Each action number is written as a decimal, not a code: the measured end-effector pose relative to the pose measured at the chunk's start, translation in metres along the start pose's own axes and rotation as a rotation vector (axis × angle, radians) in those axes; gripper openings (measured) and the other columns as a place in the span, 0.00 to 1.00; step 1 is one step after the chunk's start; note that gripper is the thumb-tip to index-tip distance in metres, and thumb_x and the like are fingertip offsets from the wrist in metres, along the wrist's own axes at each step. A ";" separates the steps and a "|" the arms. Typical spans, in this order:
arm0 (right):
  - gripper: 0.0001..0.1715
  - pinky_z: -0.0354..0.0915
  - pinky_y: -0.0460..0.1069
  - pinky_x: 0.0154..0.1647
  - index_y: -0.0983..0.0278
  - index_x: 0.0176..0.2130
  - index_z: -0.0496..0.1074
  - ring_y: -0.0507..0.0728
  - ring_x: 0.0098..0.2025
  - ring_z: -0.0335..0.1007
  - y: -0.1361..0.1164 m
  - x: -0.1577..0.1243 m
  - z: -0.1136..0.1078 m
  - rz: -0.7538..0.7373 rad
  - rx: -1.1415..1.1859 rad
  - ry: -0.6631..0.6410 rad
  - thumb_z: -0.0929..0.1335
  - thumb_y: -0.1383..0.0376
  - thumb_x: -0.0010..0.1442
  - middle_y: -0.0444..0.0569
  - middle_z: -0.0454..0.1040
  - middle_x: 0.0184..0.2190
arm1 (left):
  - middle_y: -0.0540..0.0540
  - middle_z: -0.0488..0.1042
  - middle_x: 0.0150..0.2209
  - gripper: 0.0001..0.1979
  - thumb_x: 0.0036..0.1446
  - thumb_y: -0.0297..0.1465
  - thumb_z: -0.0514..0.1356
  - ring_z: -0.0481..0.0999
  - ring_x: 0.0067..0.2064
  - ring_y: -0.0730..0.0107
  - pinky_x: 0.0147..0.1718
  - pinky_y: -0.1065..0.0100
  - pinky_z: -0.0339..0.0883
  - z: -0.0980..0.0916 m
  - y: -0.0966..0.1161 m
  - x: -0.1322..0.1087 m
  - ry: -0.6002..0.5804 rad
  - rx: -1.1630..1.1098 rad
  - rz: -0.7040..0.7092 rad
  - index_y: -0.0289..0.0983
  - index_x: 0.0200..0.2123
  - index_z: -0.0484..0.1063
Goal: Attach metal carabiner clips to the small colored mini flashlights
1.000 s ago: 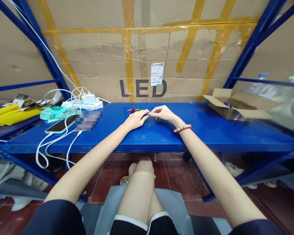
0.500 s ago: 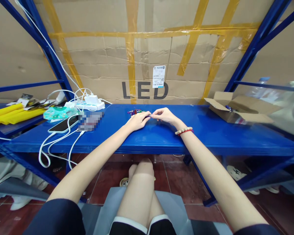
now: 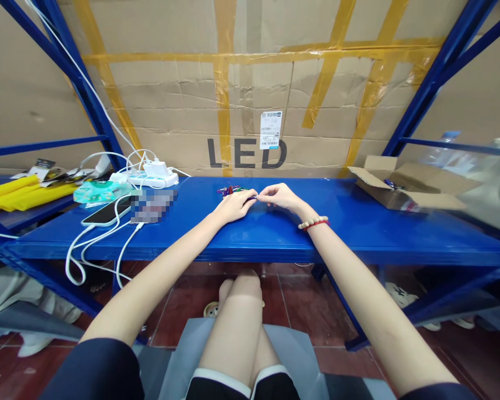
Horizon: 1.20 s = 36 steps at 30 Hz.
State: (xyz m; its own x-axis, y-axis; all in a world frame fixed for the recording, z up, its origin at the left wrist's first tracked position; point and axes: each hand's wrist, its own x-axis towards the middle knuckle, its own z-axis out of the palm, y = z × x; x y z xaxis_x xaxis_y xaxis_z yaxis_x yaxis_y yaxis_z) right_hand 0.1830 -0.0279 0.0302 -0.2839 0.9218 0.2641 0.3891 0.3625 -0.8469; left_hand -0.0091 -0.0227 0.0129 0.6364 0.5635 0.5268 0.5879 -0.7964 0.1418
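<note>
My left hand (image 3: 235, 205) rests on the blue tabletop (image 3: 275, 236) with its fingers closed together. A small dark piece shows between its fingertips and those of my right hand (image 3: 280, 196), which is pinched on the piece's other side. The piece is too small to name. Just behind my left hand lie several small shiny coloured items (image 3: 229, 190), purple, red and green, partly hidden by the fingers. A beaded bracelet (image 3: 313, 223) with a red band circles my right wrist.
On the left lie a phone (image 3: 108, 213), white cables, a white power strip (image 3: 150, 178), a teal packet (image 3: 102, 192) and yellow rolls (image 3: 33, 194). An open cardboard box (image 3: 408, 183) stands at the right. A large carton marked LED (image 3: 183, 111) backs the table between blue posts.
</note>
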 end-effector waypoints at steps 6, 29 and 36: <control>0.29 0.50 0.45 0.19 0.69 0.28 0.75 0.46 0.19 0.56 0.003 0.001 -0.001 -0.009 -0.002 0.009 0.74 0.46 0.36 0.42 0.66 0.17 | 0.45 0.74 0.47 0.13 0.65 0.34 0.47 0.74 0.48 0.62 0.47 0.62 0.67 0.000 -0.001 0.000 0.000 -0.008 -0.002 0.40 0.46 0.67; 0.23 0.55 0.43 0.17 0.69 0.23 0.75 0.47 0.17 0.59 -0.003 0.002 0.005 -0.081 0.066 0.021 0.77 0.53 0.33 0.44 0.69 0.15 | 0.42 0.77 0.43 0.11 0.64 0.30 0.48 0.77 0.44 0.60 0.42 0.64 0.69 -0.001 0.001 -0.001 -0.023 0.090 0.033 0.36 0.43 0.69; 0.23 0.62 0.43 0.20 0.68 0.24 0.76 0.48 0.21 0.63 -0.003 0.001 0.007 0.098 0.170 0.013 0.78 0.54 0.31 0.46 0.71 0.18 | 0.44 0.77 0.45 0.11 0.63 0.29 0.49 0.76 0.46 0.63 0.44 0.65 0.69 0.003 -0.002 -0.002 0.046 0.126 0.041 0.37 0.44 0.69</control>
State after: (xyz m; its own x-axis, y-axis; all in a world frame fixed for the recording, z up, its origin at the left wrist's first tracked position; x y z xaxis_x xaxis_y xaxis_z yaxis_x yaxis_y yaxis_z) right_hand 0.1752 -0.0297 0.0299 -0.2401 0.9535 0.1821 0.2602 0.2439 -0.9342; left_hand -0.0099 -0.0210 0.0088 0.6391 0.5180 0.5685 0.6218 -0.7831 0.0145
